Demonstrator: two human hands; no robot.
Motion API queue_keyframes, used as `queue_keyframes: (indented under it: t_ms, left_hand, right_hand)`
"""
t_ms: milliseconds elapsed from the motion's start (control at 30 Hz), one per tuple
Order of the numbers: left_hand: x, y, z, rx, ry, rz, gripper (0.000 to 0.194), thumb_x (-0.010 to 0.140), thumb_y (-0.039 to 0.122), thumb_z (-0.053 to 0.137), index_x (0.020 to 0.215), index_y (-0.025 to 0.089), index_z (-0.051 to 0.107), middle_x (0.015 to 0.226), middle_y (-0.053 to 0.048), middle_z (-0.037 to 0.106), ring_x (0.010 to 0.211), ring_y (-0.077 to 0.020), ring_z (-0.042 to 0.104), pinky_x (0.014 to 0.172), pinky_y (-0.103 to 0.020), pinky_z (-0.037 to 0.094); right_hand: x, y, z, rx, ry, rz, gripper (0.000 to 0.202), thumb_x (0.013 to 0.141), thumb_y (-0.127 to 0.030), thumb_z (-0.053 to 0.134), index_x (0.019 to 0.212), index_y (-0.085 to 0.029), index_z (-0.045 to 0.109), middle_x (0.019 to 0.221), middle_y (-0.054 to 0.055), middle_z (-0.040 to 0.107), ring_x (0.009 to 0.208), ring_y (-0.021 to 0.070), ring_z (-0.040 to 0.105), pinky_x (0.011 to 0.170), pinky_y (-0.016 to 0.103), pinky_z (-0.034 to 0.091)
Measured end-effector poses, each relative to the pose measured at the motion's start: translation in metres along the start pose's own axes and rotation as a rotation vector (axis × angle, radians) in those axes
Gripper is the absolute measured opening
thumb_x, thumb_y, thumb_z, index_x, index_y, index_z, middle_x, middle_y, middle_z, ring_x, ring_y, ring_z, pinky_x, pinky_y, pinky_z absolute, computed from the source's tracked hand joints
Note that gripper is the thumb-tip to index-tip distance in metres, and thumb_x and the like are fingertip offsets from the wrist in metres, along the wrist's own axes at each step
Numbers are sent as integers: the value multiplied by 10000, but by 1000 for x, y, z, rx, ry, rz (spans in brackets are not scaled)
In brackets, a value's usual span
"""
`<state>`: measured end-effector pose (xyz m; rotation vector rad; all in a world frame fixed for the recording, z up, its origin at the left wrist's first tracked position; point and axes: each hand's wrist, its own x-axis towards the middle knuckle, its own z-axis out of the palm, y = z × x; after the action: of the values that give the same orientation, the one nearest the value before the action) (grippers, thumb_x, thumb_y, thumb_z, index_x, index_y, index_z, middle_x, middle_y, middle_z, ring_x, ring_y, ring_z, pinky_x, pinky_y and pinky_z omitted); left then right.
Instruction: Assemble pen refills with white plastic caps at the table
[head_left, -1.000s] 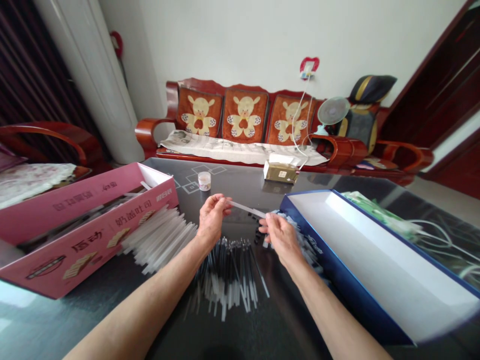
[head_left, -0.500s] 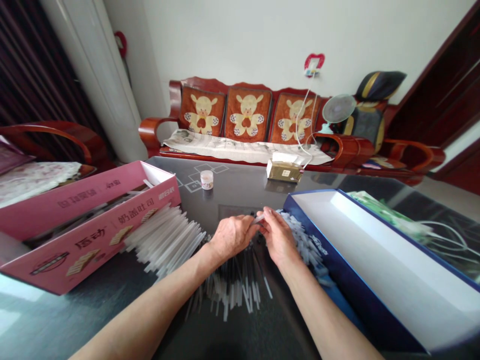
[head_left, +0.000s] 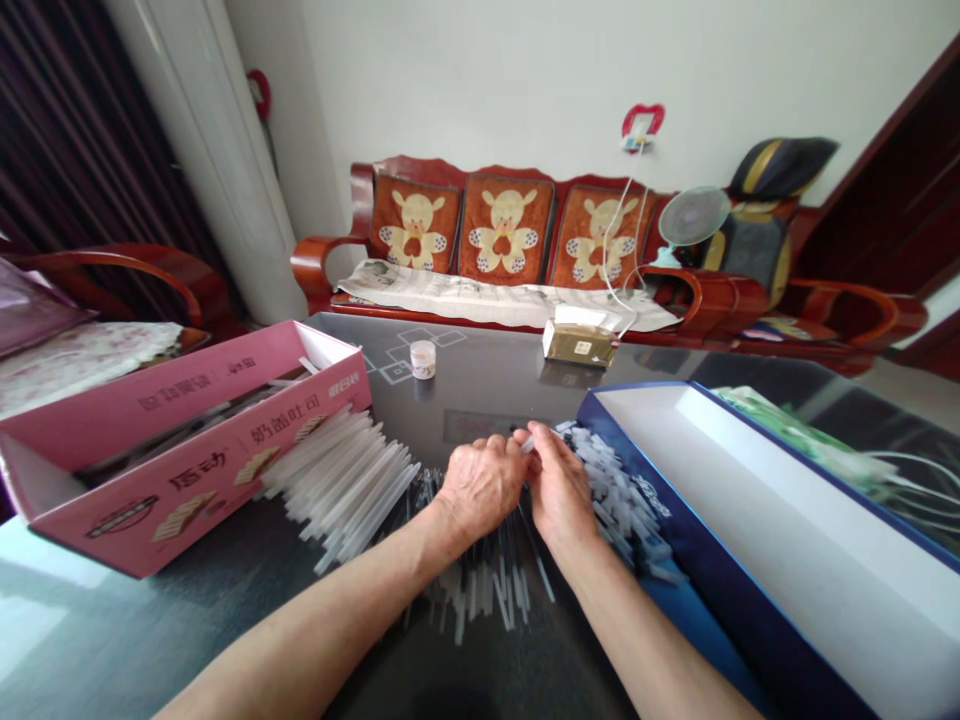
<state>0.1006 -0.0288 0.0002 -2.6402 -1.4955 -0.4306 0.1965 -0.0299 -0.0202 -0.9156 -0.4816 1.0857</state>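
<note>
The left hand (head_left: 487, 485) and right hand (head_left: 559, 490) meet above the worktop (head_left: 495, 385), each grip closed with the fingers pinching one pale tube (head_left: 529, 443), mostly hidden between them. Thin sticks (head_left: 480, 590) lie beneath the wrists, more tubes (head_left: 345, 490) lie heaped against the pink box (head_left: 232, 450), and small pale pieces (head_left: 611, 480) are piled beside the blue box (head_left: 720, 585).

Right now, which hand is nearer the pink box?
Left. The left hand is right of the pink box, past the white tubes; the right hand is farther over, beside the left.
</note>
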Motion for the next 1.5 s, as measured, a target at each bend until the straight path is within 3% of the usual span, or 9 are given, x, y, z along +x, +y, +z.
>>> queue_keyframes:
  t_ms: [367, 467, 600, 700, 833, 1000, 1167, 1300, 1500]
  left_hand:
    - [7, 3, -14, -464, -53, -87, 338, 880, 350, 395, 729, 147, 620, 664, -88, 660, 672, -191, 648, 652, -276, 485]
    - [11, -3, -16, -942, -230, -148, 377, 854, 384, 416, 579, 162, 546, 487, -6, 530, 462, -111, 528, 504, -219, 430]
    - [8, -3, -16, -1360, -458, -225, 448, 840, 516, 387, 659, 150, 572, 453, 47, 431, 326, -65, 345, 369, -210, 318]
    - [7, -3, -19, -1139, -285, -138, 457, 846, 498, 394, 709, 135, 635, 481, 26, 476, 402, -75, 415, 428, -202, 344]
    - [13, -21, -33, -470, -74, -79, 338, 837, 382, 459, 1030, 182, 651, 655, -24, 638, 639, -160, 602, 610, -246, 438]
    - [10, -69, -52, 61, -117, -183, 311, 860, 304, 396, 1011, 189, 643, 857, -95, 686, 829, -234, 654, 724, -317, 480]
    - [-21, -107, -52, 181, -129, -303, 286, 856, 273, 369, 904, 184, 637, 883, -90, 650, 844, -221, 645, 738, -310, 481]
    - [-36, -118, -41, 194, -186, -325, 281, 833, 235, 370, 887, 167, 637, 910, -101, 635, 863, -235, 638, 760, -333, 480]
    - [-38, -126, -40, 174, -276, -302, 304, 833, 254, 382, 936, 163, 654, 931, -119, 634, 892, -254, 630, 789, -352, 477]
  right_hand:
    - [-5, -4, 3, 120, -8, 78, 181, 668, -301, 708, 774, -172, 640, 632, -16, 648, 623, 144, 636, 674, 303, 531]
    - [1, -11, 2, 191, -48, 167, 121, 717, -278, 668, 777, -181, 628, 632, -23, 633, 641, 141, 639, 687, 306, 540]
    - [18, -32, -6, 237, 22, 108, 76, 779, -281, 621, 765, -212, 595, 676, -33, 638, 709, 118, 653, 730, 279, 536]
    - [25, -40, -12, 133, 35, -54, 171, 766, -353, 640, 857, -212, 609, 747, -13, 671, 778, 136, 668, 722, 276, 527]
    - [20, -26, -16, -90, -24, -191, 326, 739, -429, 655, 958, -188, 638, 779, 18, 691, 751, 150, 664, 681, 271, 515]
    - [20, -22, -19, -432, -62, -335, 361, 752, -464, 618, 990, -200, 682, 844, 31, 684, 766, 139, 627, 634, 229, 496]
    - [33, -38, -28, -753, -80, -376, 346, 644, -417, 691, 916, -202, 692, 693, 0, 670, 612, 137, 597, 583, 240, 475]
    - [42, -52, -40, -968, -165, -428, 166, 638, -359, 670, 733, -225, 699, 622, -14, 664, 593, 151, 603, 603, 262, 468]
    - [38, -89, -50, -1532, -148, -419, 137, 686, -256, 607, 776, -237, 709, 694, 9, 708, 647, 167, 641, 636, 256, 450]
